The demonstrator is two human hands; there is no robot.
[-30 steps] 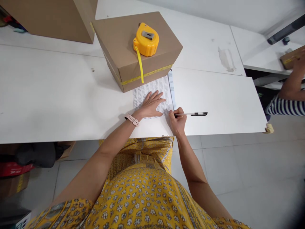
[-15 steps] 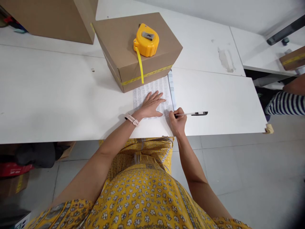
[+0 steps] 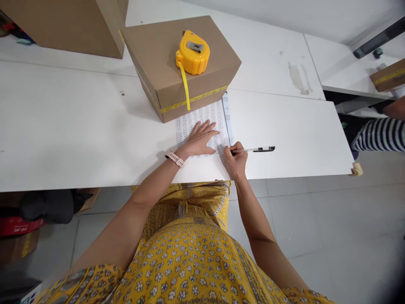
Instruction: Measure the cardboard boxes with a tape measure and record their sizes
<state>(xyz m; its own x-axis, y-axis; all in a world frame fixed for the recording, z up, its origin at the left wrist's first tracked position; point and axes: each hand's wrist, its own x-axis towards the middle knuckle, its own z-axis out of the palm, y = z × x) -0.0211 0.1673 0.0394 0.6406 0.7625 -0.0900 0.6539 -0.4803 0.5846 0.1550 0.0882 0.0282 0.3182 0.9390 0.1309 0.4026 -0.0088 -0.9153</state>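
Note:
My left hand (image 3: 199, 139) lies flat with fingers spread on a printed sheet of paper (image 3: 209, 116) on the white table (image 3: 63, 126). My right hand (image 3: 236, 160) is closed on a pen (image 3: 256, 149), its tip touching the sheet's lower right part. Just beyond the sheet stands a small cardboard box (image 3: 158, 55) with a yellow tape measure (image 3: 193, 52) on top; its yellow tape hangs down the box's front and runs around the side.
A larger cardboard box (image 3: 69, 25) stands at the back left. Another person in a striped sleeve (image 3: 378, 135) is at the far right, near a second table with a brown box (image 3: 387, 76). Items lie under the table at left.
My hands have stayed where they were, pen tip on the sheet. The person at the right has drawn their arm back from the brown box.

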